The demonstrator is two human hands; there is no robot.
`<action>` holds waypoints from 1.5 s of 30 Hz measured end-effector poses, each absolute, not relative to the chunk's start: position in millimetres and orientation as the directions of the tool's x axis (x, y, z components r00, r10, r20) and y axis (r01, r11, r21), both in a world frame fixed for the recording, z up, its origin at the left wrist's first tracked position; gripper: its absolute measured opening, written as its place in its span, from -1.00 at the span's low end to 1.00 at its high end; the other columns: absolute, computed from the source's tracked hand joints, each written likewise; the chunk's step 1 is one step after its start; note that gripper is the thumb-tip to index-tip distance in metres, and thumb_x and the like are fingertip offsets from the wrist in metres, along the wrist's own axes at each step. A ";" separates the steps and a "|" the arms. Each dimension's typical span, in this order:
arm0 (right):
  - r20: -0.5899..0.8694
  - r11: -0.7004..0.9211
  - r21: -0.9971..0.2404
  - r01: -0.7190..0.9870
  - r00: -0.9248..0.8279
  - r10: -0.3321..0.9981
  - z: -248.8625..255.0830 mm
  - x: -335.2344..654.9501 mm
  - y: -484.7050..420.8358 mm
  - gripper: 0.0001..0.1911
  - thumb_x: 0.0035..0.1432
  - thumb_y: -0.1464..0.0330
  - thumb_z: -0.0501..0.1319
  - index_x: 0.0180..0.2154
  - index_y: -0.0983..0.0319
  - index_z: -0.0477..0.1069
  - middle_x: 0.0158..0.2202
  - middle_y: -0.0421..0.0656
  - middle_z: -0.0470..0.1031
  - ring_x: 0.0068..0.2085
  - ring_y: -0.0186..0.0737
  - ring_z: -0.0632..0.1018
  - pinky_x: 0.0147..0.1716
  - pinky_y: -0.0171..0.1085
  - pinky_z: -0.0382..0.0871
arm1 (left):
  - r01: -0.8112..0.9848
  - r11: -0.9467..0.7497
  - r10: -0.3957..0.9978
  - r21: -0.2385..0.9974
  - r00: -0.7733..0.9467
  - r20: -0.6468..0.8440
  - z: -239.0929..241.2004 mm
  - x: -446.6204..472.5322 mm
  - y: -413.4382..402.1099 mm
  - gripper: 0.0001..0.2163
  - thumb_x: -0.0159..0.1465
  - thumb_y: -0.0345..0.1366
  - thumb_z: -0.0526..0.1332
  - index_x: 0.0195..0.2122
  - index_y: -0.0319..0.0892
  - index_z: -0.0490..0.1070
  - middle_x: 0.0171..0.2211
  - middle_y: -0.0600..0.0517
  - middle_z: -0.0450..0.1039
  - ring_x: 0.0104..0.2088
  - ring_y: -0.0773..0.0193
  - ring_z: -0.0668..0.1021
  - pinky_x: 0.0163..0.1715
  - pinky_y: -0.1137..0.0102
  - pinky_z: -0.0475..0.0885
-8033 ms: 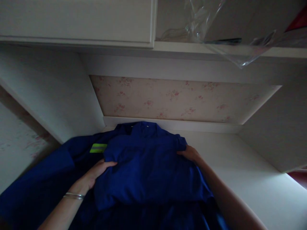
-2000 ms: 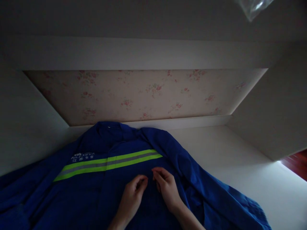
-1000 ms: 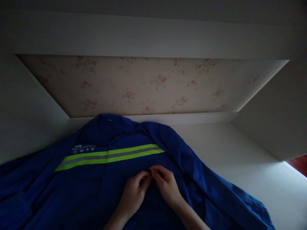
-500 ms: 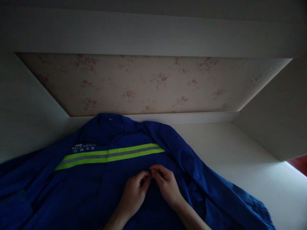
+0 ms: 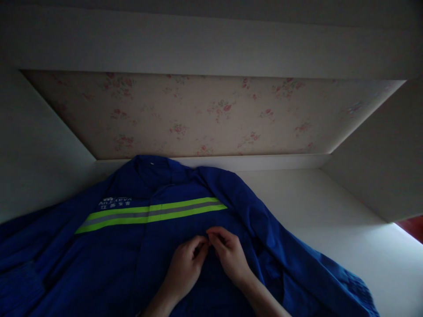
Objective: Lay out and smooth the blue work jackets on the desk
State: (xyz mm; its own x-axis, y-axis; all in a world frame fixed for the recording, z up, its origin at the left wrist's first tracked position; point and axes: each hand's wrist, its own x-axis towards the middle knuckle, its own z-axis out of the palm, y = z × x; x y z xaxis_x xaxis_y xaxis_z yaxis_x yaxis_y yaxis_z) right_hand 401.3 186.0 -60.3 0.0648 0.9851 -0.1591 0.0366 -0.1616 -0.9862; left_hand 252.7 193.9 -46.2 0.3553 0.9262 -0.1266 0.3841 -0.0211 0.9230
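A blue work jacket (image 5: 115, 259) is spread out on a white surface, its collar at the far side and its sleeves reaching to both sides. Across its chest runs a yellow-green reflective stripe (image 5: 185, 210) with a grey centre band. My left hand (image 5: 189, 259) and my right hand (image 5: 228, 253) meet over the jacket just below the stripe, fingertips pinched together and touching. Whatever lies between the fingertips is too small or too dark to make out. White lettering (image 5: 115, 202) shows on the left of the chest.
The white surface (image 5: 297, 198) extends to the right of the jacket. Behind stands a panel of floral wallpaper (image 5: 198, 114), framed by pale side walls (image 5: 373, 154) and a board (image 5: 211, 50) overhead. Something red (image 5: 411, 226) shows at the right edge.
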 end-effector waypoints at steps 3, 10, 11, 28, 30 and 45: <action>-0.166 -0.169 -0.985 0.039 0.066 0.984 -60.1 401.0 186.0 -0.75 0.19 0.20 0.19 -0.23 0.20 0.56 -0.45 -0.19 0.46 -0.49 -0.32 0.36 -0.52 -0.33 0.19 | 0.397 -0.026 0.927 0.918 0.354 -0.127 -46.7 252.5 192.2 -0.76 0.36 -0.15 0.09 -0.19 -0.08 0.53 -0.39 0.06 0.56 -0.39 0.26 0.55 -0.38 0.43 0.31; -0.144 -0.149 -0.988 0.052 0.078 0.986 -63.1 402.1 186.0 -0.74 0.18 0.20 0.20 -0.23 0.20 0.57 -0.45 -0.17 0.48 -0.50 -0.31 0.37 -0.55 -0.34 0.19 | 0.423 -0.051 0.928 0.904 0.355 -0.114 -49.0 253.1 191.9 -0.76 0.36 -0.15 0.08 -0.22 -0.06 0.53 -0.41 0.07 0.54 -0.40 0.26 0.54 -0.39 0.43 0.29; -0.141 -0.146 -0.988 0.058 0.079 0.987 -62.9 402.1 186.0 -0.74 0.18 0.20 0.20 -0.23 0.20 0.57 -0.45 -0.17 0.48 -0.49 -0.31 0.38 -0.54 -0.34 0.20 | 0.427 -0.055 0.926 0.903 0.360 -0.114 -49.2 253.2 192.1 -0.75 0.36 -0.14 0.08 -0.21 -0.06 0.52 -0.41 0.08 0.54 -0.41 0.26 0.54 -0.39 0.43 0.29; -0.170 -0.172 -0.984 0.034 0.061 0.984 -63.3 401.1 184.5 -0.77 0.20 0.23 0.19 -0.22 0.18 0.56 -0.41 -0.18 0.49 -0.47 -0.33 0.38 -0.53 -0.34 0.19 | 0.446 -0.068 0.923 0.893 0.368 -0.114 -50.3 253.5 192.3 -0.75 0.38 -0.14 0.05 -0.20 -0.08 0.50 -0.37 0.06 0.54 -0.36 0.27 0.56 -0.34 0.43 0.31; -0.175 -0.176 -0.984 0.021 0.045 0.984 -63.4 401.0 186.9 -0.75 0.19 0.22 0.19 -0.21 0.19 0.55 -0.41 -0.19 0.48 -0.48 -0.34 0.38 -0.52 -0.34 0.19 | 0.439 -0.069 0.919 0.896 0.377 -0.114 -50.3 252.6 194.5 -0.75 0.38 -0.15 0.05 -0.20 -0.08 0.50 -0.36 0.06 0.55 -0.36 0.27 0.56 -0.34 0.43 0.31; -0.063 -0.189 -0.816 0.546 0.241 0.968 -21.2 582.3 159.3 0.01 0.14 -0.04 0.14 0.41 0.17 -0.32 0.37 0.06 0.04 0.22 0.08 0.35 0.12 0.04 0.33 | 0.740 -0.295 0.673 0.604 0.610 -0.419 -2.2 351.7 87.8 -0.32 0.15 0.05 0.23 0.27 -0.08 0.19 0.06 -0.20 0.47 -0.04 -0.23 0.56 -0.04 -0.03 0.45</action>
